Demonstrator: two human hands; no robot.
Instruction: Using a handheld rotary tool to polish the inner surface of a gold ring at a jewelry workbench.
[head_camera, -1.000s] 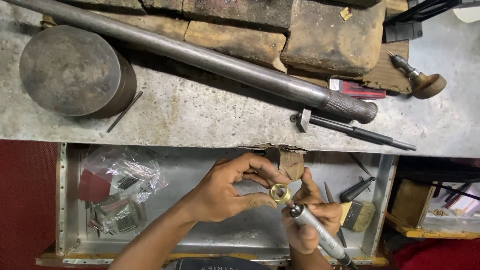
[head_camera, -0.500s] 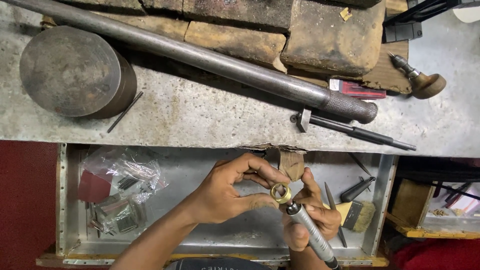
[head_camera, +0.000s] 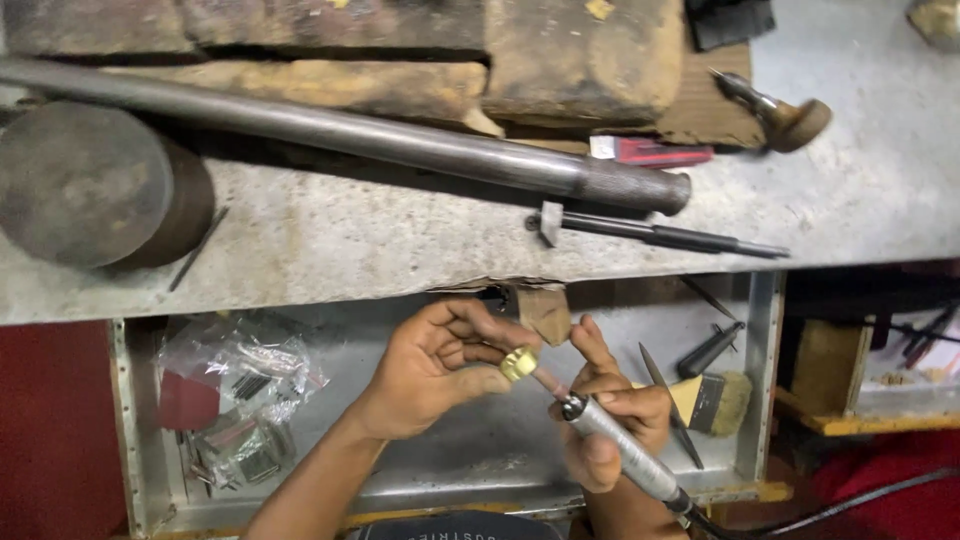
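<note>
We see the left hand (head_camera: 435, 368) with its fingers curled around a small brass ring (head_camera: 519, 363), which is pinched between the thumb and the fingertips, above the open metal drawer (head_camera: 760, 400) at the near side of the scene. The right hand (head_camera: 610, 415) is closed around a slim silver rotary handpiece (head_camera: 625, 450), held like a pen, and its thin tip reaches up and left to touch the brass ring. A dark cable (head_camera: 830, 505) leaves the near end of the handpiece and goes to the right. Inside the drawer, to the left of the hands, there are clear plastic bags (head_camera: 245, 395) with small parts, and to the right lie a flat brush (head_camera: 715, 403) and some pointed dark tools (head_camera: 708, 350). A small wooden peg (head_camera: 545, 308) sticks out from the bench edge, just beyond the hands. On the far side, on the grey workbench (head_camera: 400, 250), a long steel bar (head_camera: 350, 135) lies across from left to right, a round dark metal block (head_camera: 95, 185) stands at the left, a thin black rod (head_camera: 660, 233) lies near the bar's right end, and a tool with a wooden knob handle (head_camera: 785, 110) rests at the far right.
</note>
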